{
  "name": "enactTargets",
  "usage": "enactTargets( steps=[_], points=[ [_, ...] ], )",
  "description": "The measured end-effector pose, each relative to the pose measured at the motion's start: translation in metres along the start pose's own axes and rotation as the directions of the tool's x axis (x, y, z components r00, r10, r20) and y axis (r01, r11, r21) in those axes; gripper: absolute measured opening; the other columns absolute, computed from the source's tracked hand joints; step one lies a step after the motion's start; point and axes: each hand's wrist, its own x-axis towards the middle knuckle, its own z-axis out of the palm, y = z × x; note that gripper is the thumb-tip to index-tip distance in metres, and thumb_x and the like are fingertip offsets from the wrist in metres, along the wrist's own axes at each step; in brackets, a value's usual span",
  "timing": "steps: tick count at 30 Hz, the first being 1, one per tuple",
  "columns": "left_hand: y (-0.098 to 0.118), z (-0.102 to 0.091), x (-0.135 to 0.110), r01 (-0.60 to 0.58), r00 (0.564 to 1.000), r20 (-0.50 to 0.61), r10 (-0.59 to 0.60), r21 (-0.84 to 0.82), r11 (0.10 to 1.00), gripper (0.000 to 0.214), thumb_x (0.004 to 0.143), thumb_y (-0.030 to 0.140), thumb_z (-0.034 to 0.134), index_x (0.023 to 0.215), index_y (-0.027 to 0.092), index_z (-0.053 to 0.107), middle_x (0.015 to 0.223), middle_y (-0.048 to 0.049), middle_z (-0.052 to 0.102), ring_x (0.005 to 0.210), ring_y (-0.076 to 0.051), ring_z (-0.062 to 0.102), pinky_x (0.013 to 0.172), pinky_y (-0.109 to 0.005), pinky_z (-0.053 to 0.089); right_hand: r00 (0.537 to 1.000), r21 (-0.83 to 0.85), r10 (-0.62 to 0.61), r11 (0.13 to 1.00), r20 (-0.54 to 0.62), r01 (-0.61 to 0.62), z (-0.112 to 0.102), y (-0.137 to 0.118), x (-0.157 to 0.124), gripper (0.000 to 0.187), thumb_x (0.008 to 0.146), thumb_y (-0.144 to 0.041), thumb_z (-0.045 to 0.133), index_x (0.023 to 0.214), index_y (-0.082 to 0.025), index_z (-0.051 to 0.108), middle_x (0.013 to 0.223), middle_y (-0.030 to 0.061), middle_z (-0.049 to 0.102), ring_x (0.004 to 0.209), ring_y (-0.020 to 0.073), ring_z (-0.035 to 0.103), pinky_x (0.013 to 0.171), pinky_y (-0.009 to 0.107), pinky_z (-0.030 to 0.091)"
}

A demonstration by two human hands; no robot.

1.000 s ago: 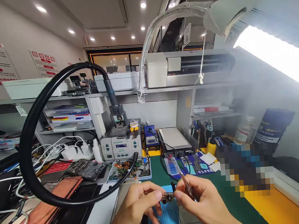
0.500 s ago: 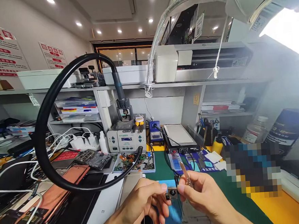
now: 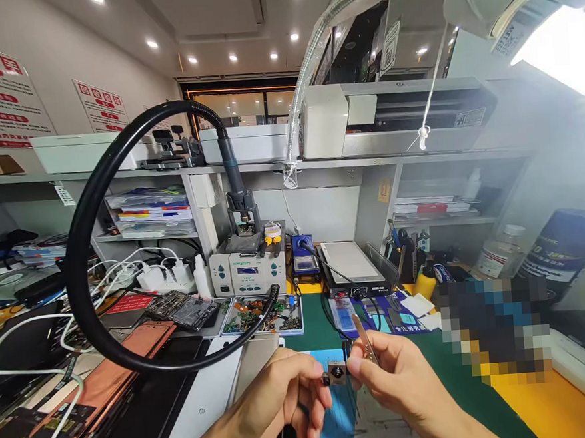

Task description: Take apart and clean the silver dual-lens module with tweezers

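Observation:
Low in the middle of the head view, a small phone camera module with a dark round lens is held up between my hands. My left hand pinches its left side with thumb and fingertips, the other fingers curled below. Closed in my right hand is a thin, flat metal tool, its narrow end pointing up and left. My right thumb and fingertip are at the module's right edge; whether they grip it too, I cannot tell. Under the hands lies a blue mat.
A tray of small parts sits behind my left hand, before a hot air station. Its black hose loops over stacked phones at left. A heating plate stands behind my right hand, bottles farther right.
The camera module has turned slightly and shows more of its face. My left fingers have shifted a little around it; the right hand keeps the metal tool nearly where it was.

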Motion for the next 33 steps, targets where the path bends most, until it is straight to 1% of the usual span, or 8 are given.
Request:
enactTargets(
  steps=[4, 8, 12, 16, 21, 24, 28, 33],
  points=[
    [-0.004, -0.002, 0.003, -0.010, 1.000, 0.021, 0.009, 0.017, 1.000, 0.030, 0.073, 0.037, 0.052, 0.058, 0.012, 0.060, 0.044, -0.0024, 0.055, 0.033, -0.011, 0.050, 0.025, -0.018, 0.041, 1.000, 0.008, -0.003, 1.000, 0.004, 0.003, 0.001, -0.001, 0.001, 0.029, 0.082, -0.038, 0.078, 0.075, -0.016, 0.060, 0.061, -0.0059, 0.053, 0.046, 0.0046, 0.021, 0.042, 0.022, 0.014],
    [-0.014, -0.010, 0.009, -0.003, 1.000, 0.009, 0.002, 0.106, 0.994, 0.040, 0.095, 0.041, 0.048, 0.069, 0.014, 0.061, 0.049, 0.0034, 0.055, 0.036, -0.008, 0.049, 0.033, -0.019, 0.043, 1.000, 0.021, -0.011, 1.000, 0.006, 0.010, 0.003, -0.004, 0.000, 0.035, 0.083, -0.046, 0.075, 0.076, -0.015, 0.059, 0.060, -0.0057, 0.052, 0.047, 0.0050, 0.022, 0.043, 0.022, 0.015],
    [-0.019, -0.016, 0.013, 0.031, 0.999, -0.049, -0.022, 0.199, 0.979, 0.026, 0.097, 0.038, 0.059, 0.107, 0.014, 0.063, 0.092, -0.0023, 0.068, 0.070, -0.013, 0.066, 0.062, -0.029, 0.057, 1.000, 0.038, -0.018, 0.999, -0.018, 0.019, 0.001, -0.006, 0.001, 0.038, 0.083, -0.051, 0.074, 0.075, -0.016, 0.059, 0.052, -0.0088, 0.044, 0.045, 0.0047, 0.019, 0.043, 0.022, 0.015],
    [-0.011, -0.011, 0.010, 0.052, 0.993, -0.114, -0.023, 0.257, 0.965, 0.029, 0.096, 0.036, 0.060, 0.117, 0.015, 0.061, 0.110, -0.0069, 0.067, 0.088, -0.019, 0.068, 0.075, -0.037, 0.059, 0.990, 0.038, -0.040, 0.998, -0.137, 0.046, -0.006, -0.009, 0.005, 0.044, 0.092, -0.059, 0.055, 0.077, -0.018, 0.059, 0.051, -0.0091, 0.039, 0.043, 0.0067, 0.019, 0.041, 0.021, 0.016],
    [0.004, -0.006, 0.006, 0.051, 0.992, -0.121, -0.016, 0.292, 0.955, 0.027, 0.097, 0.039, 0.057, 0.107, 0.014, 0.063, 0.092, -0.0029, 0.068, 0.070, -0.013, 0.066, 0.062, -0.029, 0.057, 0.922, -0.154, -0.220, 0.972, -0.318, 0.179, -0.014, -0.010, 0.006, 0.046, 0.098, -0.058, 0.043, 0.080, -0.020, 0.060, 0.072, 0.0007, 0.058, 0.059, 0.0158, 0.050, 0.056, 0.028, 0.042],
    [0.009, -0.008, 0.005, -0.001, 0.994, -0.107, 0.032, 0.281, 0.960, 0.030, 0.099, 0.042, 0.054, 0.096, 0.013, 0.064, 0.074, 0.0025, 0.064, 0.051, -0.008, 0.057, 0.047, -0.021, 0.049, 0.841, -0.350, -0.412, 0.891, -0.350, 0.291, -0.015, -0.004, 0.001, 0.043, 0.101, -0.052, 0.042, 0.076, -0.022, 0.062, 0.078, 0.0028, 0.057, 0.078, 0.0209, 0.052, 0.074, 0.031, 0.041],
    [0.011, -0.008, 0.007, -0.081, 0.988, -0.114, 0.108, 0.219, 0.972, 0.038, 0.099, 0.046, 0.051, 0.082, 0.014, 0.061, 0.058, 0.0066, 0.057, 0.040, -0.005, 0.050, 0.037, -0.017, 0.041, 0.783, -0.538, -0.571, 0.753, -0.246, 0.379, -0.017, 0.006, -0.001, 0.039, 0.103, -0.045, 0.038, 0.086, -0.023, 0.065, 0.082, 0.0048, 0.058, 0.077, 0.0229, 0.053, 0.072, 0.033, 0.040],
    [0.011, -0.008, 0.006, -0.167, 0.970, -0.158, 0.185, 0.119, 0.979, 0.044, 0.078, 0.055, 0.064, 0.064, 0.015, 0.056, 0.047, 0.0030, 0.056, 0.033, -0.007, 0.049, 0.030, -0.017, 0.040, 0.808, -0.663, -0.587, 0.622, -0.043, 0.416, -0.019, 0.016, 0.007, 0.035, 0.104, -0.031, 0.033, 0.085, -0.021, 0.061, 0.073, 0.0037, 0.058, 0.067, 0.0200, 0.054, 0.064, 0.031, 0.041]
  ],
)
